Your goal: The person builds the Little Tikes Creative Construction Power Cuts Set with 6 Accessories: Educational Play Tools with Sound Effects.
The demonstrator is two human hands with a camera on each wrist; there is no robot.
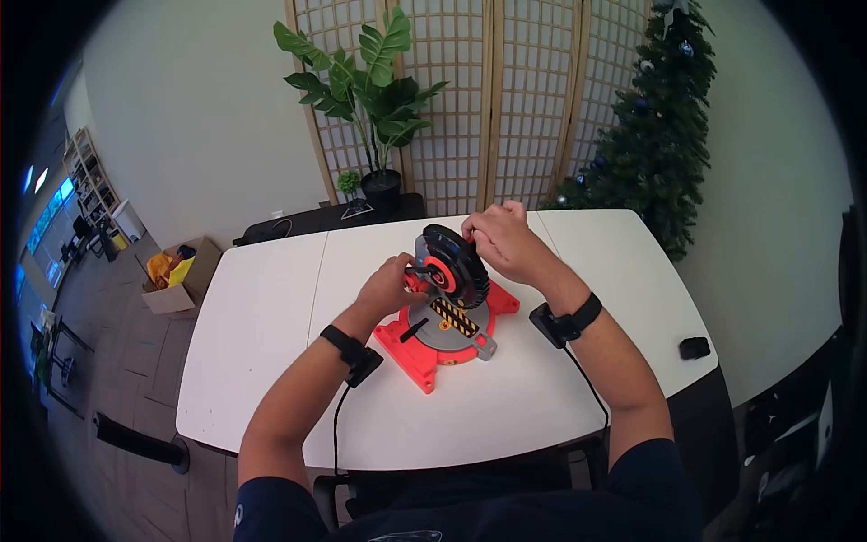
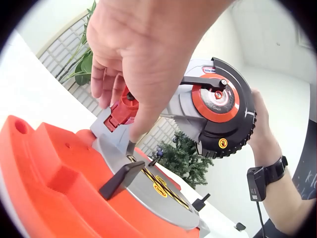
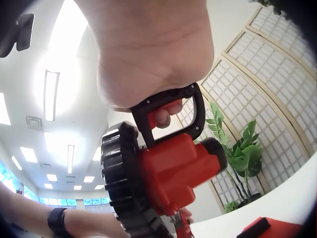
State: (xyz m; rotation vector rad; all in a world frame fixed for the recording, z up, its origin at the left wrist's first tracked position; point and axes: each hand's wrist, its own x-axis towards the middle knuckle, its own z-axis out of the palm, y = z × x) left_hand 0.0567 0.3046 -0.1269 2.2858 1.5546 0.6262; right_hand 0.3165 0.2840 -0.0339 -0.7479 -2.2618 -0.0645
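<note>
A toy miter saw stands on the table, its orange-red base (image 1: 411,357) carrying a round grey turntable (image 1: 433,336) with a black-and-yellow striped strip. The saw head, with its black ridged blade guard (image 1: 465,262), is raised and tilted above the base. My right hand (image 1: 510,242) grips the black loop handle (image 3: 199,111), fingertips curled through it at the red trigger. Behind the turntable, my left hand (image 1: 384,294) holds the small red bracket (image 2: 121,114) at the saw's pivot between thumb and fingers. The palm side of its grip is partly hidden.
On the white table (image 1: 262,361), a small black object (image 1: 694,348) lies near the right edge. Cables hang from both wrist cameras. Beyond stand a potted plant (image 1: 381,185), a folding screen and a decorated tree (image 1: 632,144). A cardboard box (image 1: 185,280) sits on the floor at left.
</note>
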